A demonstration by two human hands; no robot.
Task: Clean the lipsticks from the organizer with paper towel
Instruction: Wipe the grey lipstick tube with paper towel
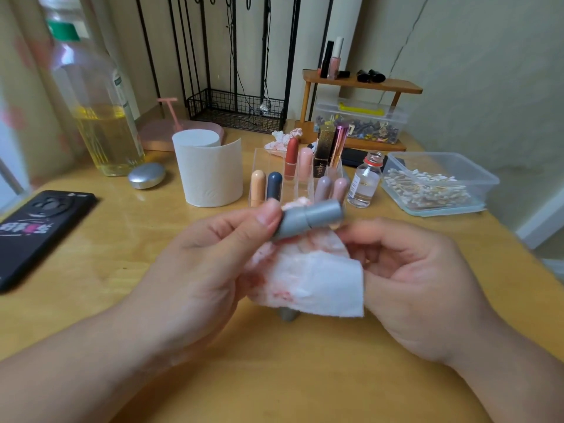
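Midair, grey lipstick (311,219) in pinch of left hand (207,264), stained paper towel (317,279) in curled right hand (421,279).

A wooden table (128,239) bears a phone (39,230), oil bottle (100,126), paper roll (210,175), clear organizer (262,160), small vial (364,184); swab box (488,186) far right.

Only one marking can be made out: gold letters running up the black lipstick tube (321,167) in the clear organizer (266,154), which seem to read "YDBY" (blurred, so not certain). The phone (39,230) on the counter carries white and pink characters, upside down and illegible. The labels on the small glass bottle (356,185) and the big bottle (119,87) are too blurred to read.
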